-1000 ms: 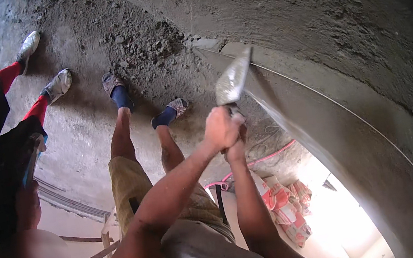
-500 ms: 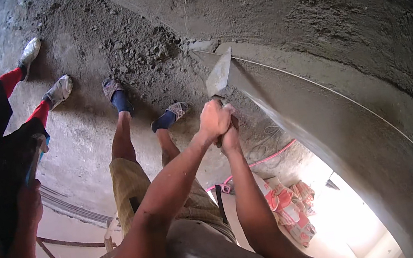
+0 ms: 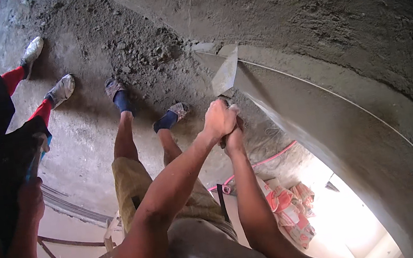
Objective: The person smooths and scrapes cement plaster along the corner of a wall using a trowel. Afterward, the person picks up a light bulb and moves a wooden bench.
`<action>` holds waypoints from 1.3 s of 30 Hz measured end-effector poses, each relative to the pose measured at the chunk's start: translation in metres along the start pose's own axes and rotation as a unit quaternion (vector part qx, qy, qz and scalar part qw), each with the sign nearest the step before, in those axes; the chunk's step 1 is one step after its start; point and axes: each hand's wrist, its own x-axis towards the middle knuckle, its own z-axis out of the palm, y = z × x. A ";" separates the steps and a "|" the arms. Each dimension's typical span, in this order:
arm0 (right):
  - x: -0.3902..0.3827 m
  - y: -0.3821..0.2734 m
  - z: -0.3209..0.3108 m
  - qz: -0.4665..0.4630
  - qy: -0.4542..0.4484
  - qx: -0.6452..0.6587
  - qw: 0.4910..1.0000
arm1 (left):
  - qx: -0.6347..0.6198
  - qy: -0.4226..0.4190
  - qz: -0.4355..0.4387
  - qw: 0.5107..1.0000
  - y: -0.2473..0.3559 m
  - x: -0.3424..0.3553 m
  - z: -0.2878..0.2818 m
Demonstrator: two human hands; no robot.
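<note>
Metal trowel (image 3: 227, 74), handle (image 3: 223, 141) mostly hidden

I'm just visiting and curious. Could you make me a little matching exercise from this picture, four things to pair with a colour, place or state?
Things:
1. Trowel
2. Working person's socks
3. Hose or cable
4. Sacks

Descriptions:
A. Pink, long and thin
B. Red and whitish, heaped together at the lower right of the picture
C. Gripped in the left hand and the right hand
D. Dark blue

Right pairs: 1-C, 2-D, 3-A, 4-B
</note>
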 end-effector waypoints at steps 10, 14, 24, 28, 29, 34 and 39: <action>-0.009 -0.017 0.011 0.054 0.030 0.032 0.998 | -0.038 0.067 -0.029 0.997 0.012 -0.014 -0.008; -0.015 0.006 -0.009 -0.148 0.116 0.018 0.982 | 0.004 0.053 0.027 0.998 0.023 -0.021 0.007; -0.033 -0.027 -0.006 0.007 0.008 0.043 0.999 | -0.069 0.056 -0.003 0.996 0.032 -0.025 0.001; -0.064 -0.027 -0.019 -0.116 0.064 -0.032 0.991 | -0.118 0.035 0.096 0.988 0.072 -0.075 -0.007; -0.072 -0.024 -0.020 -0.131 0.059 -0.009 0.990 | -0.135 0.002 0.088 0.987 0.072 -0.078 -0.006; -0.067 -0.045 0.001 -0.063 0.010 0.017 0.998 | -0.060 0.023 0.027 0.998 0.062 -0.065 -0.021; -0.089 0.016 -0.049 -0.490 0.145 -0.335 0.792 | -0.089 -0.036 0.250 0.964 0.127 -0.130 -0.051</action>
